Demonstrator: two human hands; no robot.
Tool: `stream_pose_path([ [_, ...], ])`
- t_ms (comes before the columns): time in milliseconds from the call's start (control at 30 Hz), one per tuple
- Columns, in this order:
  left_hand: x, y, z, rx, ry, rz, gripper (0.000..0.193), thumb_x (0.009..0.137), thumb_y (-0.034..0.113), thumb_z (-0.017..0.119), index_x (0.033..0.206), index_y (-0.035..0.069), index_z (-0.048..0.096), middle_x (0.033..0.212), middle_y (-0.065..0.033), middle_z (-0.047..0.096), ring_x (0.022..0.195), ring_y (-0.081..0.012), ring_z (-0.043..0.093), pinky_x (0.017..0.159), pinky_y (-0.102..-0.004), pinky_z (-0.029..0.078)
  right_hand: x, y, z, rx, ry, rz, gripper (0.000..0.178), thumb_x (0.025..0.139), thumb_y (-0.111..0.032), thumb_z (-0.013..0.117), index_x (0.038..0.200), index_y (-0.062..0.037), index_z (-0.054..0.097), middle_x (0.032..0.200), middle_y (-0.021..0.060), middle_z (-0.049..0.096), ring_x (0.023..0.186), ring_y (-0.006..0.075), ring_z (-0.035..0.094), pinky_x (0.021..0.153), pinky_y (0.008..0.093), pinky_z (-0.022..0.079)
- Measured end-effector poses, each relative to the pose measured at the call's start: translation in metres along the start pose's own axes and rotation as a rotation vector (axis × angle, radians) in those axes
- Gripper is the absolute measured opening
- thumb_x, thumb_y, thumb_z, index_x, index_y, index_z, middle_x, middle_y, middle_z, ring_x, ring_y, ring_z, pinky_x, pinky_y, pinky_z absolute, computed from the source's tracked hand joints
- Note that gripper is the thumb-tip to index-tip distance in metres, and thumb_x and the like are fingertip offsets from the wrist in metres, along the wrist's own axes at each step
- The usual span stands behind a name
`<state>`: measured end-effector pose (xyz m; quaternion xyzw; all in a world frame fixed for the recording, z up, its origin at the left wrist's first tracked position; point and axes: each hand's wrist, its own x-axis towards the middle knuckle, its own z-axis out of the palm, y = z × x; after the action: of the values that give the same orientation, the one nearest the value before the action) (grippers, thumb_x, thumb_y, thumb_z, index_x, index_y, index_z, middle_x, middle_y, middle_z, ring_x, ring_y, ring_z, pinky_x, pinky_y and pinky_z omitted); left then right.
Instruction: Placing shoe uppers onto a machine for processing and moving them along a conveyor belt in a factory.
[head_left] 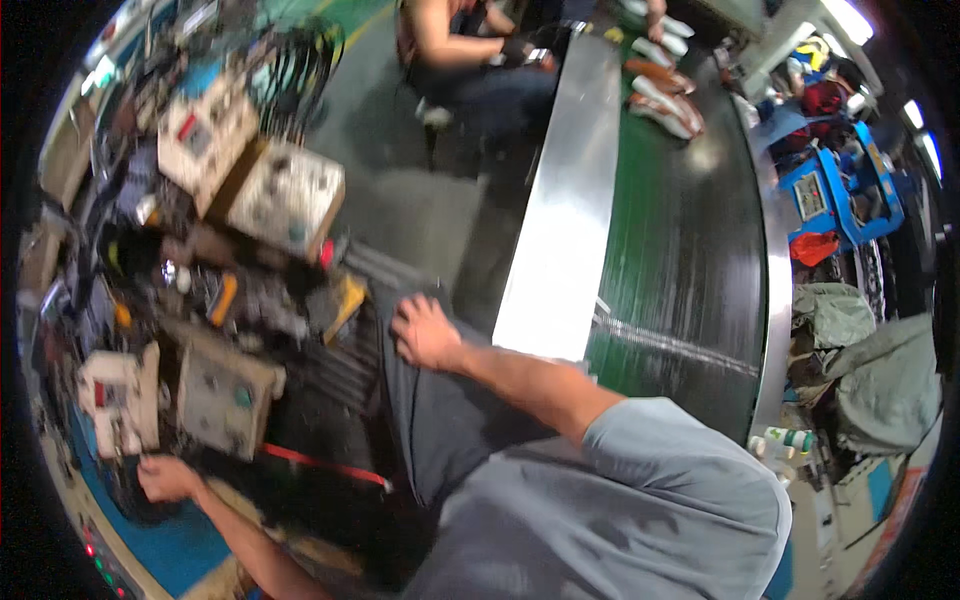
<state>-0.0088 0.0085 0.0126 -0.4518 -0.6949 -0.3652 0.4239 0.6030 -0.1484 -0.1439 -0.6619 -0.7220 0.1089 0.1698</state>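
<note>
My left hand (168, 478) is at the lower left, just below a dirty white control box (118, 402) with a small red panel. Its fingers are curled together by the box's lower edge, and whatever they may hold is hidden. Beside that box stands a worn pale metal block (225, 398), part of a grimy machine. My right hand (428, 333) lies on my knee in dark grey trousers (455, 415). The fingers of that hand are spread, and nothing is in them. A yellow machine part (345, 305) is left of the knee.
A second white control box (205, 135) and metal block (287, 197) stand farther back. To my right runs a dark green conveyor belt (680, 260) behind a shiny metal ledge (565, 200), carrying several shoes (662, 108). A co-worker (465, 60) sits ahead. Grey-green cloth (885, 385) hangs at the right.
</note>
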Motion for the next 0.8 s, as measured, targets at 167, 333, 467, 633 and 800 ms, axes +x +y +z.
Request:
stream_pose_path([
  [167, -0.002, 0.018, -0.001, -0.052, -0.003, -0.278, 0.043, 0.099, 0.042, 0.061, 0.111, 0.003, 0.074, 0.107, -0.0305, 0.064, 0.1, -0.0509, 0.063, 0.083, -0.0626, 0.051, 0.007, -0.002, 0.003, 0.068, 0.008, -0.016, 0.039, 0.088, -0.033, 0.074, 0.118, -0.0088, 0.073, 0.133, 0.0159, 0.058, 0.13, 0.0383, 0.049, 0.106, 0.0529, 0.043],
  [333, -0.004, 0.002, -0.001, -0.055, -0.003, -0.281, 0.04, 0.098, 0.039, 0.06, 0.109, 0.002, 0.073, 0.109, -0.0316, 0.063, 0.104, -0.0494, 0.06, 0.086, -0.0606, 0.05, 0.013, -0.009, 0.006, 0.058, 0.182, -0.148, 0.047, 0.086, -0.037, 0.077, 0.115, -0.0022, 0.065, 0.124, 0.019, 0.059, 0.122, 0.0397, 0.053, 0.103, 0.0528, 0.044],
  [467, -0.01, 0.01, 0.001, -0.066, 0.008, -0.314, 0.041, 0.099, 0.039, 0.06, 0.111, 0.002, 0.071, 0.109, -0.0311, 0.061, 0.105, -0.0484, 0.059, 0.087, -0.0601, 0.049, 0.039, -0.025, -0.033, 0.108, 0.22, -0.194, 0.045, 0.085, -0.04, 0.079, 0.096, -0.001, 0.059, 0.107, 0.0198, 0.059, 0.102, 0.0376, 0.057, 0.088, 0.0477, 0.045],
  [633, -0.009, 0.002, 0.001, -0.066, 0.03, -0.233, 0.04, 0.1, 0.04, 0.059, 0.109, 0.002, 0.071, 0.109, -0.0312, 0.061, 0.105, -0.0483, 0.059, 0.087, -0.0603, 0.049, 0.067, -0.04, -0.037, 0.252, 0.313, -0.25, 0.039, 0.09, -0.035, 0.077, 0.083, 0.0004, 0.062, 0.075, 0.0197, 0.061, 0.073, 0.042, 0.063, 0.069, 0.0501, 0.052],
  [800, -0.009, 0.015, 0.002, -0.06, -0.005, -0.297, 0.04, 0.101, 0.041, 0.06, 0.112, 0.004, 0.07, 0.111, -0.0305, 0.061, 0.105, -0.0476, 0.059, 0.086, -0.0596, 0.048, 0.084, -0.047, -0.017, 0.557, 0.156, 0.221, 0.028, 0.092, -0.021, 0.071, 0.074, -0.0001, 0.068, 0.068, 0.0239, 0.065, 0.061, 0.0367, 0.067, 0.064, 0.0496, 0.055],
])
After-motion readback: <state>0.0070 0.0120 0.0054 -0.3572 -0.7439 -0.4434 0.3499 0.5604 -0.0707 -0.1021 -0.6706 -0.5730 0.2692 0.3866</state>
